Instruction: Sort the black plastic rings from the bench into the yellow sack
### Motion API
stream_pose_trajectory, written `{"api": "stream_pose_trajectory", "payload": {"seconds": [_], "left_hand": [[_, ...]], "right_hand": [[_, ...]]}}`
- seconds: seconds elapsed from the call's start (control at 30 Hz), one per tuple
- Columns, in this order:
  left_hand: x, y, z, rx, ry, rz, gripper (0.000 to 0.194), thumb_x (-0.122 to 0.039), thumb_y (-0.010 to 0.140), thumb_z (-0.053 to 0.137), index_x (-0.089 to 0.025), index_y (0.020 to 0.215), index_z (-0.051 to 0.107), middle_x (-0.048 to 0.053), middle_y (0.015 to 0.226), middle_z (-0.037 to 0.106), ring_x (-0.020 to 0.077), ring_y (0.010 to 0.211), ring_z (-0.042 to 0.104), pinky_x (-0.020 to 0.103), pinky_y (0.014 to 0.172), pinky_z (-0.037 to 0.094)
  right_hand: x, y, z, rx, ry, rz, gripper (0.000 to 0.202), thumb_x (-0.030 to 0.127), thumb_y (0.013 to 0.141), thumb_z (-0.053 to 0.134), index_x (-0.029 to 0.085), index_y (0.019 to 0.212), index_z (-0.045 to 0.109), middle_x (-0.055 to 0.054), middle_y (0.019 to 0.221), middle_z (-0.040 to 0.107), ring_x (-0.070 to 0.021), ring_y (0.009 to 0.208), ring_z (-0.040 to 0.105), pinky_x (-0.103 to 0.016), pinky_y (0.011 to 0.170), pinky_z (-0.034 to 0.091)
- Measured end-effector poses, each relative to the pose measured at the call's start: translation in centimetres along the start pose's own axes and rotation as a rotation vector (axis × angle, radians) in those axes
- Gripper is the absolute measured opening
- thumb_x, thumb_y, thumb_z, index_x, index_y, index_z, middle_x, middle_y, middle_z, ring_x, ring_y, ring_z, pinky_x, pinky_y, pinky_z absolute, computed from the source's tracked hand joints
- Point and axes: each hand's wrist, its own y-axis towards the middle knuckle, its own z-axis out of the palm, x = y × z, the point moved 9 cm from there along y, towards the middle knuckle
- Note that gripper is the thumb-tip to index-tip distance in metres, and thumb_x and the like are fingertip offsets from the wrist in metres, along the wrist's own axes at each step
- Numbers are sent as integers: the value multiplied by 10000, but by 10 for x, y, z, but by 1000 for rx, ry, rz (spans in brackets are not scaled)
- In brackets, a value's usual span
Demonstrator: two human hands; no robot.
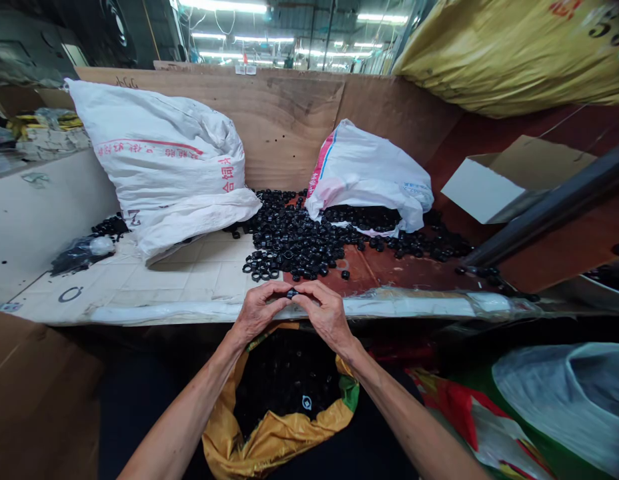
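Between the fingertips of both hands is a small black plastic part (292,293), held just above the bench's front edge. My left hand (262,308) pinches it from the left, and my right hand (323,312) pinches it from the right. The fingers cover much of the part, so its full shape is hidden. Just beyond lies a heap of black plastic rings (299,237) on the bench. Below my hands an orange-yellow sack (279,437) stands with its mouth wide, holding many small black pieces.
A large white woven sack (164,153) leans at the back left; a smaller white sack (372,170) spills black parts at right. A metal bar (549,207) slants by a cardboard box (514,177). A yellow sack (519,53) hangs overhead right. A wooden board (279,127) backs the bench.
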Motion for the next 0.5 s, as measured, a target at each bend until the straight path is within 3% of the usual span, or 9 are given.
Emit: {"api": "stream_pose_trajectory", "payload": {"seconds": [0.23, 0.5], "left_hand": [[0, -2, 2, 28, 10, -18, 183, -235, 877, 718, -183, 1052, 730, 77, 1067, 744, 190, 995, 696, 324, 913, 555], [2, -4, 3, 34, 1, 13, 170, -243, 881, 716, -181, 1040, 722, 85, 1061, 729, 200, 1010, 689, 346, 936, 543]], "right_hand": [[-7, -8, 3, -52, -101, -21, 205, 290, 932, 661, 209, 1119, 688, -48, 939, 726, -174, 764, 687, -298, 731, 584], [6, -11, 10, 77, -210, -192, 158, 222, 1005, 528, 187, 1102, 648, -81, 966, 707, -196, 880, 683, -309, 811, 543]]}}
